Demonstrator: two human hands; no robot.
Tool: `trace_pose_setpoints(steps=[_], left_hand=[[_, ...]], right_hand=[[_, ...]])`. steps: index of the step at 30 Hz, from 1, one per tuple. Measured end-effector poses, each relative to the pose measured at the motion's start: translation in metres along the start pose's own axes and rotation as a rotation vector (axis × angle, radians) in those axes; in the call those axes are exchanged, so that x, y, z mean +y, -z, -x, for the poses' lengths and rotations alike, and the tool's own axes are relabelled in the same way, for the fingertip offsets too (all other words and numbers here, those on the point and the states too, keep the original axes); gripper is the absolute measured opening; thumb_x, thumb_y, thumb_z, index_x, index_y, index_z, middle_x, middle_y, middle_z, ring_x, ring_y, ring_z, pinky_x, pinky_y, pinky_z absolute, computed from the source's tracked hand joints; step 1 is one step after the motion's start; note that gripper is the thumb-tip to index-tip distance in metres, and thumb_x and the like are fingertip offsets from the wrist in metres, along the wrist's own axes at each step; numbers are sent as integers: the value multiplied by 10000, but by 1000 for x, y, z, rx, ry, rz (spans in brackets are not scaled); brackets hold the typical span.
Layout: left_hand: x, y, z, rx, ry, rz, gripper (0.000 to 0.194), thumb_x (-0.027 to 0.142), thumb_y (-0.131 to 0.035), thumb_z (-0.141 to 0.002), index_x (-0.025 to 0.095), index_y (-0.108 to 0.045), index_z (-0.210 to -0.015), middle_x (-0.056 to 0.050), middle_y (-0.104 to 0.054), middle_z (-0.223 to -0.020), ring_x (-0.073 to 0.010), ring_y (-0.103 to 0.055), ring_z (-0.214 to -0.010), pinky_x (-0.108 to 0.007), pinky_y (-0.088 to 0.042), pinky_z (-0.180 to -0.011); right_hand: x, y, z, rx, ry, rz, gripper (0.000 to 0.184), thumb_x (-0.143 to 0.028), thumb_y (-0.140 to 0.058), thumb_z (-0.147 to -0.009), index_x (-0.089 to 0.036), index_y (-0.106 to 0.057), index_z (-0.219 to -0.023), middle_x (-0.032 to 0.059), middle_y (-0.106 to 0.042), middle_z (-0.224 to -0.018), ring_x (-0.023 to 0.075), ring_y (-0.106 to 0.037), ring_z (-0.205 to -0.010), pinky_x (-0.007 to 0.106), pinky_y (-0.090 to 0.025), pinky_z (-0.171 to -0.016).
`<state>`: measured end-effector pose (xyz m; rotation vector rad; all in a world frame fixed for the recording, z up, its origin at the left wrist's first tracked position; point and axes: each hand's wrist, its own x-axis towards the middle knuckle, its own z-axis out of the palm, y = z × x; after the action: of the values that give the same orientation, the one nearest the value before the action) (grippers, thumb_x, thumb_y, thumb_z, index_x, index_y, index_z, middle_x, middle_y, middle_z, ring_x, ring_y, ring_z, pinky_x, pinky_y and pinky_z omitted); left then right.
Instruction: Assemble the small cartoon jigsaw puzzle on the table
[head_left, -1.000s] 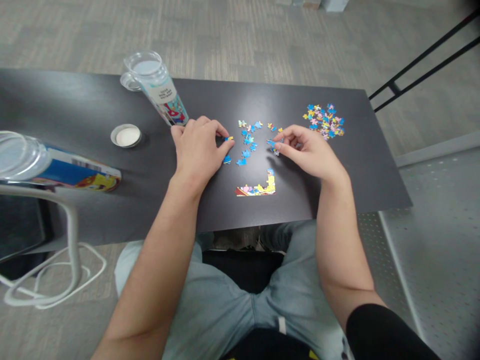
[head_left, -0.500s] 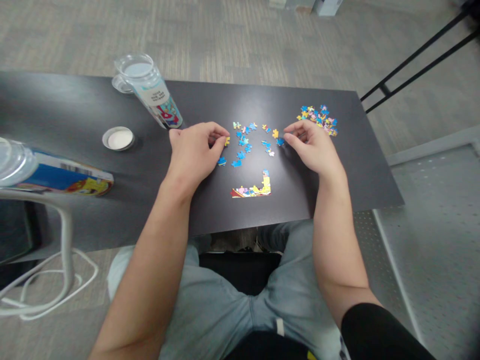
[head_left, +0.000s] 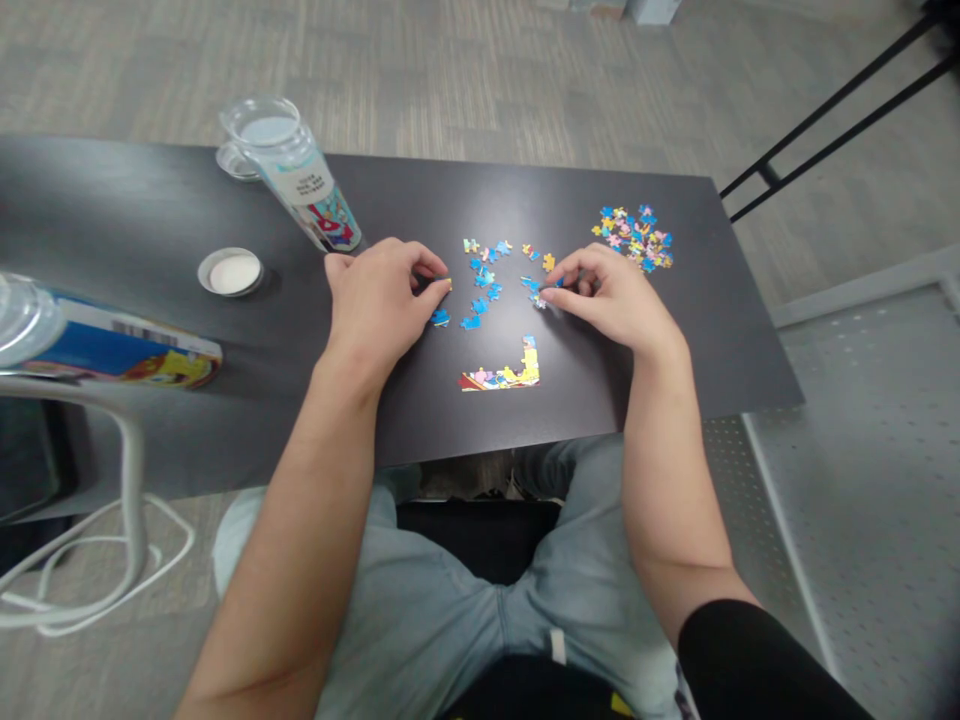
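My left hand (head_left: 386,305) is closed in a pinch on a small yellow puzzle piece (head_left: 449,285), only its edge showing at the fingertips. A blue piece (head_left: 441,318) lies just below those fingers. My right hand (head_left: 611,295) hovers low over the loose pieces, thumb and index finger slightly apart. Its thumb tip is at a whitish puzzle piece (head_left: 538,300), and its fingers partly cover a blue one. Between the hands lie several loose, mostly blue pieces (head_left: 480,290). Nearer me sits a joined L-shaped puzzle section (head_left: 502,378) with a straight lower edge.
A heap of mixed pieces (head_left: 637,238) lies at the far right of the dark table (head_left: 720,350). Left of my hands stand a clear jar (head_left: 307,185), a round lid (head_left: 231,272) and a second jar (head_left: 142,340). A white cable (head_left: 135,500) hangs at the left edge.
My right hand has moved left and slightly toward me, from beside the yellow-orange piece to the whitish piece. My left hand keeps its pinch, nearly still. The view has shifted slightly.
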<state>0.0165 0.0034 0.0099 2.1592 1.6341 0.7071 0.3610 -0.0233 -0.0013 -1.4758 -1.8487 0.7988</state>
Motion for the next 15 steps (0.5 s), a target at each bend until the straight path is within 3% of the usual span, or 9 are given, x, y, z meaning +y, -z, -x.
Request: trace_pose_setpoints(steps=[3, 11, 15], left_hand=[[2, 3, 1, 5, -14, 28, 89, 358, -901, -1078, 337, -927, -1160, -70, -947, -1251, -388, -856, -1104, -776, -475, -1273], [-1, 19, 17, -26, -111, 99, 94, 363, -946, -1064, 318, -937, -1147, -48, -931, -1198, -335, -830, -1046, -687, -537, -1266], [-16, 26, 18, -19, -80, 159, 110, 337, -886, -1099, 280, -953, -1165, -72, -903, -1153, -298, -792, -985, -508, -611, -1023]], right_hand=[[-1, 1, 1, -53, 7, -15, 305, -515, -1076, -991, -263, -930, -1082, 93, -756, -1170, 219, -526, -826, 505, -497, -825], [9, -5, 2, -16, 64, 16, 194, -429, -1043, -979, -280, -923, -1010, 55, -794, -1067, 208, -563, -808, 454, -469, -807], [10, -6, 2, -6, 105, 20, 233, -473, -1036, -1009, -281, -904, -1000, 63, -811, -1046, 215, -586, -794, 460, -472, -796]])
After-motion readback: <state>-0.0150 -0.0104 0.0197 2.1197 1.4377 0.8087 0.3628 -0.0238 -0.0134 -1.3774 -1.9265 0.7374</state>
